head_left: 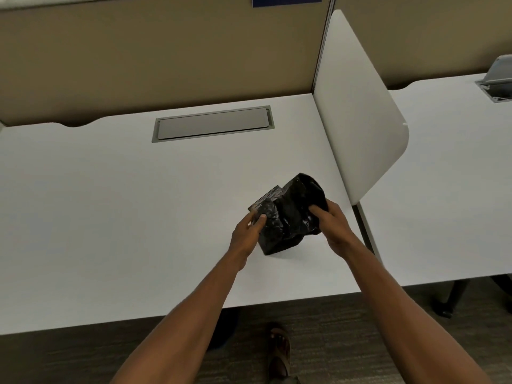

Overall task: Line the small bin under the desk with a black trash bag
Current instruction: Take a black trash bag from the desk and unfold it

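Observation:
A crumpled pack of black trash bags (291,214) lies on the white desk (124,217), near its right side. My left hand (249,231) grips the pack's left end, thumb on top. At the right end, my right hand (331,225) pinches the loose black plastic. The bin is hidden from view; only a dark shape (224,325) shows under the desk's front edge, and I cannot tell what it is.
A white divider panel (360,106) stands just right of the bags, with a second desk (443,176) beyond it. A grey cable hatch (213,124) sits flush in the desk. My sandalled foot (279,347) rests on the carpet below.

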Demonstrator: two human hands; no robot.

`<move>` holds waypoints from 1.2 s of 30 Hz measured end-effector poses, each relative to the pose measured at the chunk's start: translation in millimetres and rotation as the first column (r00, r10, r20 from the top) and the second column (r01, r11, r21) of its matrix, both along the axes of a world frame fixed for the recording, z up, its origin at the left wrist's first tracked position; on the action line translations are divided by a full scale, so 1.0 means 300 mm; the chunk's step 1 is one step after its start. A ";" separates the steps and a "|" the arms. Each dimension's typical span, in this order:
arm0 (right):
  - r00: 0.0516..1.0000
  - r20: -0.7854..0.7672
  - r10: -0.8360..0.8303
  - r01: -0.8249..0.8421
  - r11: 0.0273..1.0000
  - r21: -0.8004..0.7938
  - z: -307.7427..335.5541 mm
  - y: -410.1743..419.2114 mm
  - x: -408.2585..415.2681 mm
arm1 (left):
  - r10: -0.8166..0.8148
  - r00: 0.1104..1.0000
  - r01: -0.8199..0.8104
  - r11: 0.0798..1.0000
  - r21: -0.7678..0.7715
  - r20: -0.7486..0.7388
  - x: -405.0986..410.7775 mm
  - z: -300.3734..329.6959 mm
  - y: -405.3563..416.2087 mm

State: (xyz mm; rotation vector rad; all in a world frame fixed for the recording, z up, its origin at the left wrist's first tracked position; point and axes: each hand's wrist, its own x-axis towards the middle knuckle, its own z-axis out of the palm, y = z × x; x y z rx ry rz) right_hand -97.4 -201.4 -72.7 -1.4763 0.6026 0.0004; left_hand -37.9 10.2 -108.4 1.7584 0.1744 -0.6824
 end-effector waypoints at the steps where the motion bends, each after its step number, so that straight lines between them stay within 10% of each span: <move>1: 1.000 0.000 -0.013 0.012 0.998 0.066 0.022 0.010 -0.013 | -0.012 1.000 0.012 1.000 -0.025 -0.018 -0.020 0.005 0.019; 11: 0.998 0.063 0.012 -0.041 0.877 0.478 0.183 0.242 -0.128 | 0.040 0.984 -0.094 0.943 -0.319 -0.173 -0.189 0.084 0.228; 21: 0.987 0.057 -0.150 0.105 0.873 0.476 0.320 0.448 -0.318 | 0.306 0.895 -0.415 0.837 -0.357 -0.324 -0.397 0.098 0.724; 36: 0.964 -0.029 -0.263 0.237 0.814 0.530 0.417 0.796 -0.665 | 0.243 0.905 -0.396 0.781 -0.482 -0.350 -0.757 0.124 1.415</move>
